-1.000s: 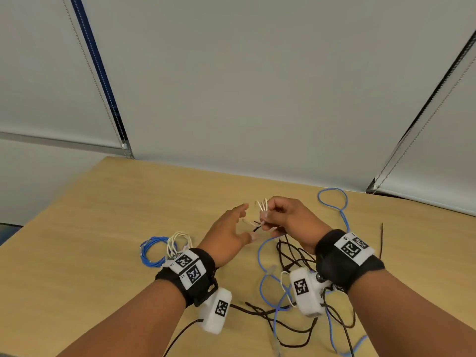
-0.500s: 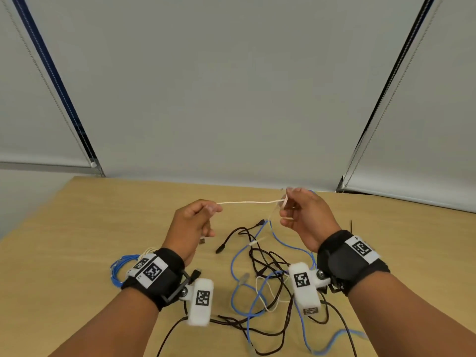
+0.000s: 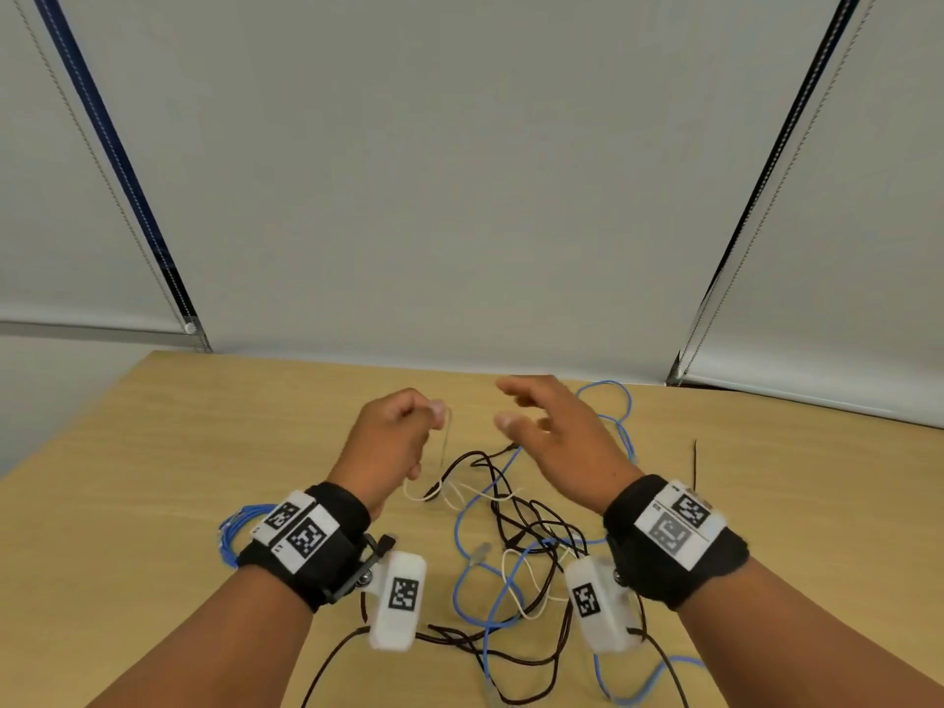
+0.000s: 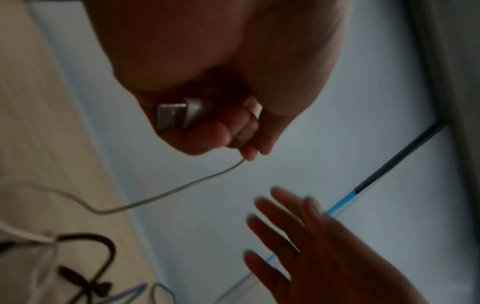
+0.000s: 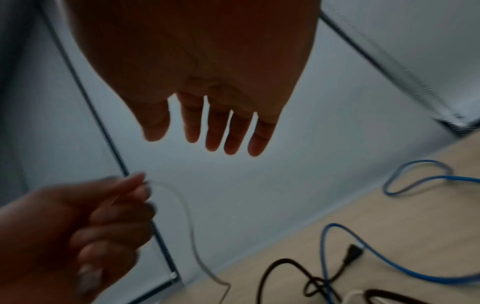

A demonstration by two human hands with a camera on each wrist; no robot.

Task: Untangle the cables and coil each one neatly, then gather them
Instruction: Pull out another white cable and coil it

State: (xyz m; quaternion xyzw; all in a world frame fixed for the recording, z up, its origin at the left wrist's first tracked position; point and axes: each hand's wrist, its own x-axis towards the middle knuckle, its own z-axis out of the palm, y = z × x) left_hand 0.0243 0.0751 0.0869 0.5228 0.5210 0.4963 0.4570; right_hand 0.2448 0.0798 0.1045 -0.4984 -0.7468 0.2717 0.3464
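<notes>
My left hand [image 3: 393, 436] is raised over the table and grips a thin white cable [image 3: 445, 442] near its metal plug [image 4: 172, 115]; the plug lies in the curled fingers and the cable hangs down from them [image 5: 187, 214]. My right hand [image 3: 541, 426] hovers beside it with fingers straight and spread [image 5: 215, 131], holding nothing. Below both hands lies a tangle of black cable [image 3: 516, 508], blue cable [image 3: 470, 580] and white cable loops [image 3: 516, 574] on the wooden table [image 3: 153, 452]. A blue loop [image 3: 608, 401] reaches toward the table's far edge.
A coiled blue cable [image 3: 230, 534] lies at the left, partly hidden behind my left wristband. A loose black cable end [image 3: 695, 459] lies at the right. Window blinds [image 3: 459, 171] rise just behind the table's far edge.
My right hand has let go of the white cable and spread its fingers. The stretch of cable held taut between both hands now hangs slack from my left hand.
</notes>
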